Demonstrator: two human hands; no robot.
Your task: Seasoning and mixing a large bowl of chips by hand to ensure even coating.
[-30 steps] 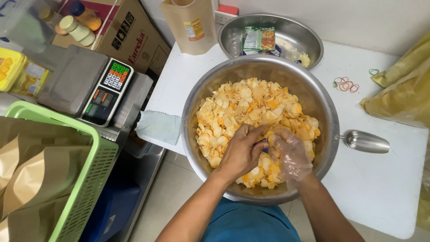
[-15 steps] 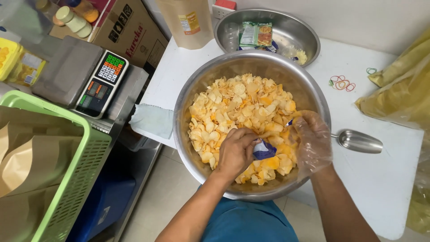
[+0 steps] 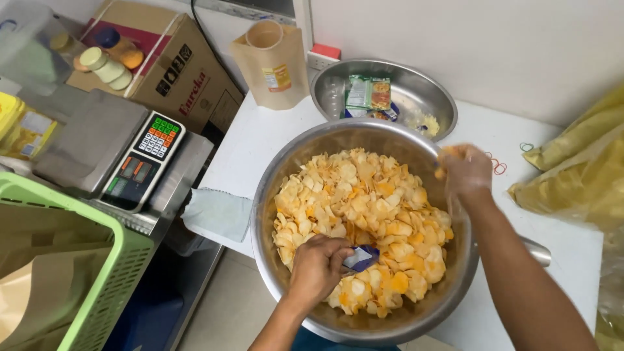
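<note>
A large steel bowl (image 3: 279,175) full of yellow-orange chips (image 3: 361,201) stands on the white table in front of me. My left hand (image 3: 318,265) rests in the chips at the near side and pinches a small blue and white packet (image 3: 361,258). My right hand (image 3: 463,170), in a clear plastic glove, is raised over the bowl's right rim with a few chips in its fingers; it is blurred.
A smaller steel bowl (image 3: 416,91) holding packets sits behind. A brown paper pouch (image 3: 273,65), a cardboard box (image 3: 175,71), a weighing scale (image 3: 140,162) and a green basket (image 3: 110,273) are to the left. Yellow bags (image 3: 572,175) lie on the right, rubber bands (image 3: 499,166) beside them.
My hands have come apart. The right hand has lifted out of the chips up to the bowl's right rim. The left hand has uncovered and taken the blue packet.
</note>
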